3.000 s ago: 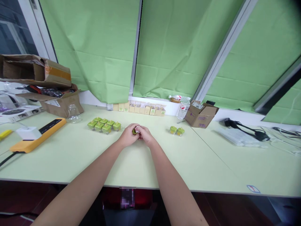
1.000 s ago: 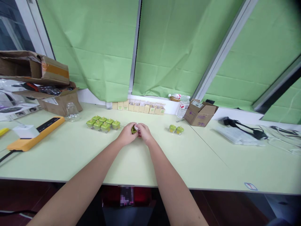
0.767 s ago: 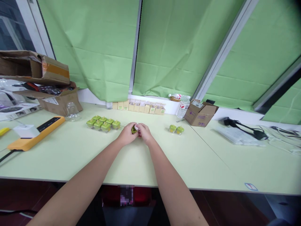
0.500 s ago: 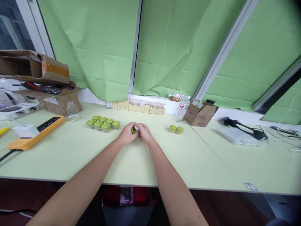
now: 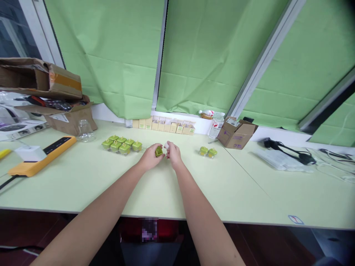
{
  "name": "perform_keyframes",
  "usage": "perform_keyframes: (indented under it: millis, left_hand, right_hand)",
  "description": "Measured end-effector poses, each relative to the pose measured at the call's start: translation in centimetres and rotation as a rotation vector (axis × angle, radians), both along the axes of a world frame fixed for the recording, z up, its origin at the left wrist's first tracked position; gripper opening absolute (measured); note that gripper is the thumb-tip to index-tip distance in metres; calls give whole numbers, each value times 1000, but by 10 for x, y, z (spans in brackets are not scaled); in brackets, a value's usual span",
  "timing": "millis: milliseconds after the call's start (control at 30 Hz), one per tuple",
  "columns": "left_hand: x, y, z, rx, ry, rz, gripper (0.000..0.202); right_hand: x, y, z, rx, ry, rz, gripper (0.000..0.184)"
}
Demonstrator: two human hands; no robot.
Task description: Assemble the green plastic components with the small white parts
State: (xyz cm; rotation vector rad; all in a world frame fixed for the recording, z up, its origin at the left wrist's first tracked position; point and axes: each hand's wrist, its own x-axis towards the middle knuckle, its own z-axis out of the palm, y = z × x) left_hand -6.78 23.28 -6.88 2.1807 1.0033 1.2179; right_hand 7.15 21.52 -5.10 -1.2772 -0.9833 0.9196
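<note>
My left hand (image 5: 149, 157) is closed around a small green jar (image 5: 159, 151) held just above the pale green table (image 5: 83, 184). My right hand (image 5: 172, 152) sits right beside it, fingers pinched on a small white piece (image 5: 166, 145) that I cannot name. Left of my hands stands a cluster of several green square-lidded jars (image 5: 122, 144). Two more green jars (image 5: 208, 152) stand to the right of my hands.
A row of small beige boxes (image 5: 164, 126) lines the back edge under green curtains. An open cardboard box (image 5: 235, 133) and water bottle (image 5: 215, 128) stand back right. Left are a yellow power strip (image 5: 41, 156), a glass jar (image 5: 83, 131), stacked cartons (image 5: 44, 85). Black cables (image 5: 288, 152) lie right.
My hands were pressed together on the green jar; now the right hand has drawn slightly away to the right with a small white piece, exposing the jar in my left hand.
</note>
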Motion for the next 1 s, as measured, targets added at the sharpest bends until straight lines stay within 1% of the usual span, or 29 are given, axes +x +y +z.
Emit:
perform_keyframes:
  millis: [100, 200, 333, 433, 500, 600, 700, 900, 1000]
  left_hand:
    - [1, 2, -2, -23, -9, -6, 43]
    - [0, 3, -1, -31, -21, -6, 43]
    - [-2, 5, -1, -48, -35, -15, 40]
    - [-3, 9, -4, -46, -55, -12, 43]
    - [-4, 12, -7, -35, -51, 16, 47]
    - [-6, 17, -10, -21, -17, 93, 52]
    - [-7, 20, -11, -21, 3, 145, 52]
    - [-9, 20, -11, 10, -9, 123, 50]
    - [-9, 21, -12, 31, -24, 117, 50]
  right_hand:
    - [0, -1, 4, -19, 73, -1, 27]
    - [2, -2, 8, -20, 90, 27, 21]
    - [5, -4, 14, -36, 156, 88, 28]
    - [5, -7, 18, -49, 138, 108, 28]
    - [5, -8, 18, -50, 118, 125, 27]
    - [3, -10, 19, -53, 134, 180, 27]
    - [1, -12, 20, -62, 165, 227, 24]
    - [0, -12, 19, -79, 170, 265, 19]
    - [0, -11, 17, -73, 213, 264, 23]
